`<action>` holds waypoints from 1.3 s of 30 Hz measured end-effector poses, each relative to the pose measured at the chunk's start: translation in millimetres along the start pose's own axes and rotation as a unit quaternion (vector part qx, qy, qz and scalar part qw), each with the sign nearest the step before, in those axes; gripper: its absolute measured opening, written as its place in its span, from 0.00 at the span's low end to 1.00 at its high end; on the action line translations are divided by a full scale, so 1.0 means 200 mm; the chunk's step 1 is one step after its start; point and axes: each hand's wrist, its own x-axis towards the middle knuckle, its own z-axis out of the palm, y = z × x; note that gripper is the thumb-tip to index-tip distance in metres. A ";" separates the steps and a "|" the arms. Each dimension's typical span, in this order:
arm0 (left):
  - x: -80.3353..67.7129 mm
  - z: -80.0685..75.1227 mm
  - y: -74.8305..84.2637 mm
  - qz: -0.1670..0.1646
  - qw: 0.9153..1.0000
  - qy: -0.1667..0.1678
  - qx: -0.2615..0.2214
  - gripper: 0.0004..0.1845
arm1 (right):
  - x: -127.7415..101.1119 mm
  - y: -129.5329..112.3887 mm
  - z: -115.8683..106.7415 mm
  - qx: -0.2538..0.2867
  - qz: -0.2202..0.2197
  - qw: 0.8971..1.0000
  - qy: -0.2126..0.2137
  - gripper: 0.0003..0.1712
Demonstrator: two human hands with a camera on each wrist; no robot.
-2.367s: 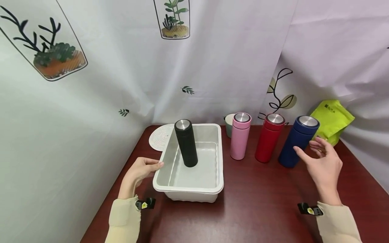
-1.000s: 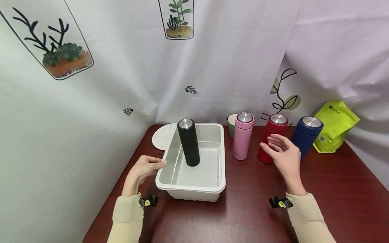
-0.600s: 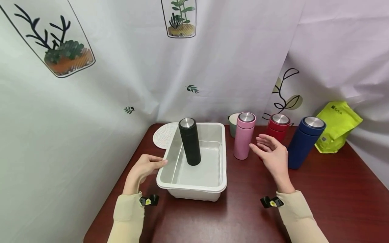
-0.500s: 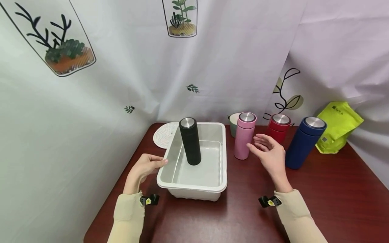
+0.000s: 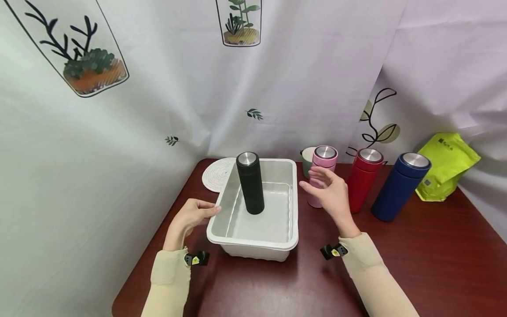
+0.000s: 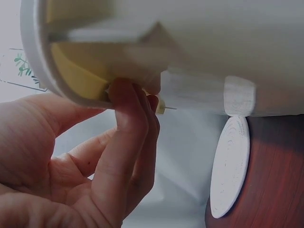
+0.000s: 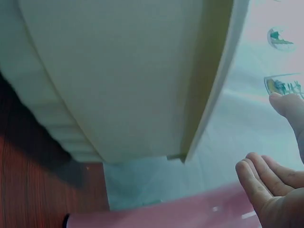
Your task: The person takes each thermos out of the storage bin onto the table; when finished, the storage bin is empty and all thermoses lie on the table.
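A: Bright, even light from overhead; soft shadow under the white bin, lids gleaming.
B: Head view bends at the edges. Both wrist views sit too close, hazy and soft.

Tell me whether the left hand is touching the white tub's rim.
Touching. The left wrist view shows the left hand with fingertips pressed up under the white tub rim; the head view shows its thumb lying at that rim's left edge.

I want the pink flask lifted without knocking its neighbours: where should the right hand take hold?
Grip the pink flask round its upright body, right hand coming from the front; the white tub and red flask crowd its sides.
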 end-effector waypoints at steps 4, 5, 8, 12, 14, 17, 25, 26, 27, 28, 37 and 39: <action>0.01 0.00 -0.01 0.001 1.000 -0.001 -0.003 0.23 | 0.03 0.00 0.07 -0.008 -0.003 1.000 -0.013 0.32; 0.01 0.00 -0.01 0.002 1.000 -0.002 -0.004 0.23 | 0.03 -0.01 0.09 -0.009 -0.004 1.000 -0.017 0.33; 0.01 0.00 -0.01 0.008 1.000 -0.006 -0.006 0.22 | 0.04 -0.01 0.13 0.001 -0.002 1.000 -0.028 0.34; 0.01 0.00 -0.01 0.011 1.000 -0.012 -0.012 0.22 | 0.04 0.00 0.17 -0.002 0.006 0.999 -0.040 0.35; 0.01 0.00 -0.01 0.008 1.000 -0.011 -0.015 0.22 | 0.04 0.00 0.19 -0.011 0.008 0.999 -0.048 0.36; 0.01 -0.01 -0.01 0.003 1.000 -0.008 -0.013 0.22 | 0.05 0.00 0.22 -0.022 0.007 0.998 -0.062 0.36; 0.01 -0.01 0.00 0.003 1.000 -0.007 -0.019 0.22 | 0.09 -0.02 0.29 -0.041 0.019 0.994 -0.097 0.38; 0.01 -0.01 0.00 0.003 1.000 -0.007 -0.019 0.22 | 0.10 -0.02 0.30 -0.041 0.020 0.994 -0.104 0.38; 0.01 -0.01 -0.01 0.004 1.000 -0.008 -0.019 0.22 | 0.10 -0.03 0.30 -0.043 0.021 0.993 -0.109 0.38; 0.01 -0.01 0.00 0.003 1.000 -0.008 -0.019 0.22 | 0.10 -0.03 0.31 -0.043 0.021 0.992 -0.114 0.38; 0.01 -0.01 0.00 0.001 1.000 -0.004 -0.017 0.22 | 0.15 -0.06 0.37 -0.079 0.004 0.984 -0.160 0.40; 0.01 -0.01 0.00 0.001 1.000 -0.003 -0.016 0.22 | 0.16 -0.06 0.38 -0.090 -0.001 0.981 -0.174 0.41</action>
